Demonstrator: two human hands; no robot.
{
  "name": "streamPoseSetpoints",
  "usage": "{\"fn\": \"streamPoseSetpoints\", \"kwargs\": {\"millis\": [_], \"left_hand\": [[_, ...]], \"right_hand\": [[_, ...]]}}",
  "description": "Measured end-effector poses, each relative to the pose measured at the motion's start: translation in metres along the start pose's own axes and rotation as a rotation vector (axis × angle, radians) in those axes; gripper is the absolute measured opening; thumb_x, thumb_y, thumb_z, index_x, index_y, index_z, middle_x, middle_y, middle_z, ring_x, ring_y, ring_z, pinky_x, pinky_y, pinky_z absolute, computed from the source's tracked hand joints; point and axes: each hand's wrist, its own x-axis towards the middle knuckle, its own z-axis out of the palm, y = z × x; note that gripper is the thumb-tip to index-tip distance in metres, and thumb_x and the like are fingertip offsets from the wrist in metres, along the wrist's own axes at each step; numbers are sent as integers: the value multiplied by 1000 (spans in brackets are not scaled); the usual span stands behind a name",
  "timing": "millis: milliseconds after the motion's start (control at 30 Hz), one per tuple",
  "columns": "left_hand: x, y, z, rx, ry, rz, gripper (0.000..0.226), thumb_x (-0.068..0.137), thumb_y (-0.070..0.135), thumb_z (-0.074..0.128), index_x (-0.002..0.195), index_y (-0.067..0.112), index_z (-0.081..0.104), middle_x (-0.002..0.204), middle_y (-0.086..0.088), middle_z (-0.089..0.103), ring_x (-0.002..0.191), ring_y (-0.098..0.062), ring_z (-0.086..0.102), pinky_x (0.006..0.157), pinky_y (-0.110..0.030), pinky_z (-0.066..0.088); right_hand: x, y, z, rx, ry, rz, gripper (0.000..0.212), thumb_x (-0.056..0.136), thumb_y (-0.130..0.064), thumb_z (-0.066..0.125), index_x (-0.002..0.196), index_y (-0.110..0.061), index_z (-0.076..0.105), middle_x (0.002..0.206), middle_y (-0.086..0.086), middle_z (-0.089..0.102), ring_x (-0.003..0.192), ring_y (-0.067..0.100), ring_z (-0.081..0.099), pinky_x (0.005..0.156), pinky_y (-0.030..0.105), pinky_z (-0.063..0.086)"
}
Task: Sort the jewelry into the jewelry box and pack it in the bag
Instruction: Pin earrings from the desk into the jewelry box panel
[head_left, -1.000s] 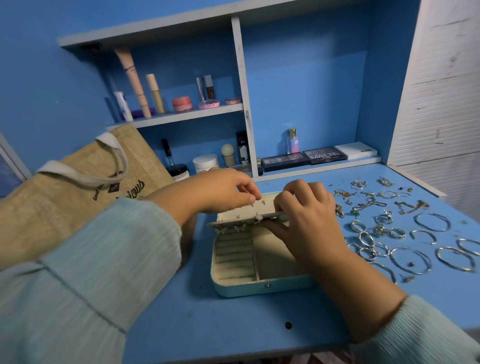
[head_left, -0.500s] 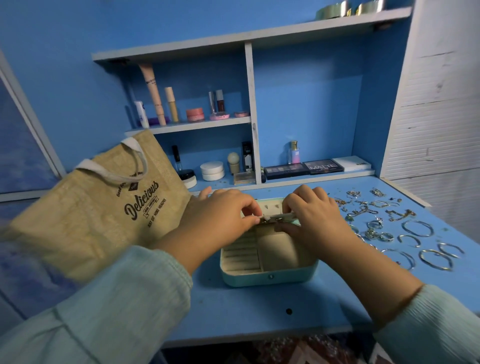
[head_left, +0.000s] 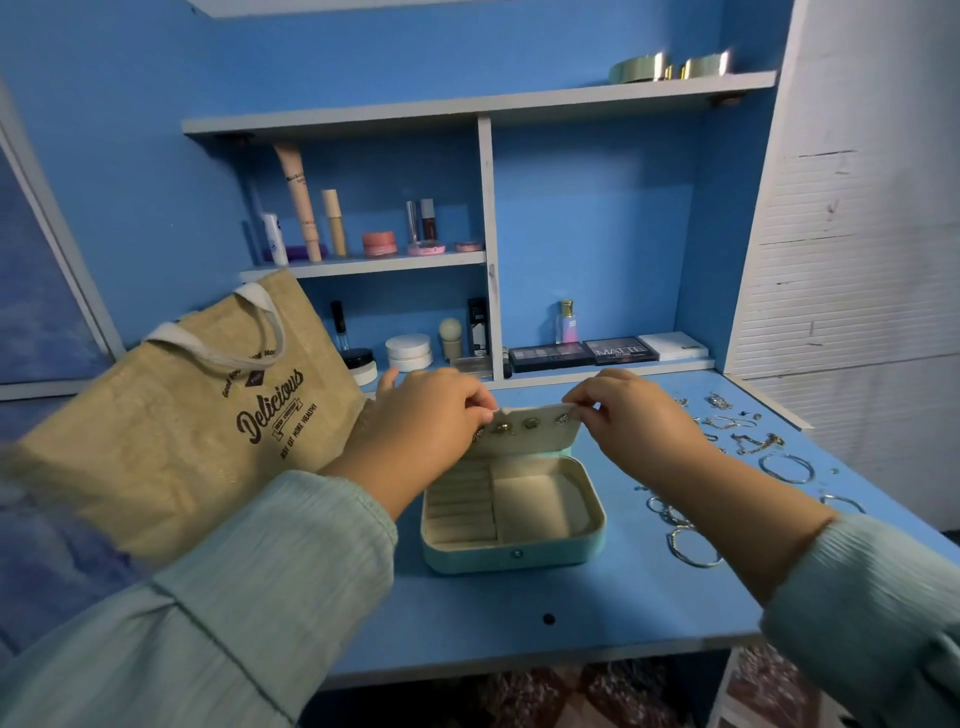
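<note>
A small teal jewelry box (head_left: 511, 556) lies open mid-desk, its cream tray holding nothing visible. Its cream earring panel (head_left: 530, 431) stands tilted up at the back with several earrings pinned in it. My left hand (head_left: 426, 431) pinches the panel's upper left corner and my right hand (head_left: 628, 421) pinches its upper right corner. Loose rings, hoops and chains, the jewelry (head_left: 737, 447), lie scattered on the desk to the right of my right arm. A tan jute bag (head_left: 197, 415) printed "Delicious" leans at the left of the box.
The blue desk (head_left: 519, 613) has a front edge close to me. Shelves (head_left: 363, 262) behind hold cosmetics, jars and eyeshadow palettes (head_left: 587, 353). A white slatted panel (head_left: 852, 260) closes the right side. Gold bangles (head_left: 670, 67) sit on the top shelf.
The view has pulled back and up. My hands have spread apart to the two top corners of the panel, which now stands more upright and shows its earrings.
</note>
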Motion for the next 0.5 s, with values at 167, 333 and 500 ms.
{"fn": "streamPoseSetpoints", "kwargs": {"millis": [167, 333, 500], "left_hand": [[2, 4, -1, 12, 3, -17, 17, 94, 34, 49, 101, 38, 64, 112, 16, 59, 115, -11, 47, 114, -44, 11], [-3, 9, 0, 5, -14, 34, 16, 93, 36, 50, 102, 38, 63, 108, 17, 59, 112, -11, 48, 113, -44, 14], [-8, 17, -1, 56, -59, 60, 17, 92, 41, 49, 105, 39, 59, 99, 17, 53, 110, -11, 48, 112, -43, 18]], "right_hand": [[4, -1, -2, 12, -9, 54, 18, 94, -23, 50, 100, -18, 66, 96, -5, 52, 81, 10, 46, 69, 23, 34], [1, 0, -5, 21, -33, 71, 16, 93, -23, 52, 100, -18, 66, 98, -3, 53, 80, 11, 48, 63, 19, 32], [-6, 1, -9, 10, -89, 57, 14, 91, -27, 56, 98, -20, 66, 95, -4, 53, 80, 11, 49, 69, 22, 37]]}}
